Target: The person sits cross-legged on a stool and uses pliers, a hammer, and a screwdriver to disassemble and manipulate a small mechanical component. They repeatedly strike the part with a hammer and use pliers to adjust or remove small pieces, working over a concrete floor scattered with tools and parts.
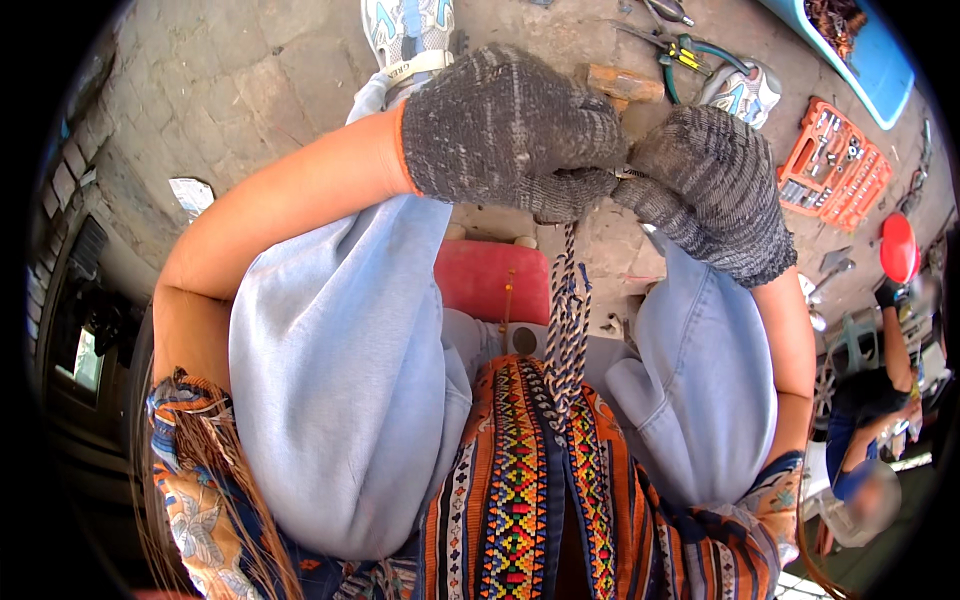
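Both hands wear dark grey knitted gloves and meet in front of me, above my spread knees. The fingers of my left hand [525,135] are curled closed, with the tips toward the other glove. My right hand [705,190] is closed too, its fingers almost touching the left ones. Between them shows a sliver of a small metallic thing [627,172]; the gloves cover the rest, so its kind cannot be made out. Just beyond the hands lies a wooden piece [625,84], partly hidden by the gloves. Braided cords [568,330] from my patterned top hang below the hands.
Yellow-and-teal-handled pliers [688,54] lie by my right shoe [745,95]. An orange socket-set case [835,165] sits open at the right, near a red round object [900,248]. A blue tub [862,60] holds copper-coloured scrap. A red seat [492,282] is between my legs. Another person [865,430] works far right.
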{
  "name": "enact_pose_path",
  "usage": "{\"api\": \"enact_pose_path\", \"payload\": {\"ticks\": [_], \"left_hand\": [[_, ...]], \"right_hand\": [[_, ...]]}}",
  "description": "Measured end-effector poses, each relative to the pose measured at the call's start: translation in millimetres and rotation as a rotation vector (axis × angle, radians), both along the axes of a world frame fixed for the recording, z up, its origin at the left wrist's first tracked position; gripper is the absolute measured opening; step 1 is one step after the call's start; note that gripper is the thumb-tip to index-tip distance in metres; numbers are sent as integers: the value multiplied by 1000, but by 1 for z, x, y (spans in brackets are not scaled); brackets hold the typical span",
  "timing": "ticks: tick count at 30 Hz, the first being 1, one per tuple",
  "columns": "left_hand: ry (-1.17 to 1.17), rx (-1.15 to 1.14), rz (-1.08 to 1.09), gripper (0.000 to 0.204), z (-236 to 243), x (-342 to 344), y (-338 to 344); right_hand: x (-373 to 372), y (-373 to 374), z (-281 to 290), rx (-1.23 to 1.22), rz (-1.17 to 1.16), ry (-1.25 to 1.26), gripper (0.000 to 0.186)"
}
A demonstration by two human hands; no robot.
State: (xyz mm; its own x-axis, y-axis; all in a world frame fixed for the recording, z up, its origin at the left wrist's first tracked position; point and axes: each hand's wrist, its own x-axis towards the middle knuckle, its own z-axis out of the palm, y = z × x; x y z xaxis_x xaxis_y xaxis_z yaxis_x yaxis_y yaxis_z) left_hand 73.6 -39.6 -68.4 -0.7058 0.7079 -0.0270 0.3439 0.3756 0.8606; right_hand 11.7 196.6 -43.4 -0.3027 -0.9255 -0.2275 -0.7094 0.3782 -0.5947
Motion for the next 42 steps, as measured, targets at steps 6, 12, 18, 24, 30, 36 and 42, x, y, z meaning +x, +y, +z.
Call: {"api": "enact_pose_path", "payload": {"ticks": [6, 12, 18, 24, 30, 36, 42], "left_hand": [[-38, 300, 161, 25, 0, 11, 2], [-134, 410, 185, 26, -7, 4, 3], [61, 223, 183, 30, 6, -1, -4], [101, 124, 302, 42, 14, 9, -6], [294, 77, 127, 39, 7, 7, -12], [266, 136, 31, 40, 9, 20, -11], [311, 228, 38, 38, 15, 18, -6]], "right_hand": [[-14, -2, -1, -275, 121, -373, 28], [-10, -2, 6, -258, -7, -333, 26], [-2, -7, 17, -57, -78, -173, 27], [-2, -6, 15, -51, -99, 119, 29], [-14, -14, 26, -154, -280, -397, 38], [-11, -11, 25, -199, -32, -322, 34], [-9, -3, 12, -447, 47, -399, 24]]}}
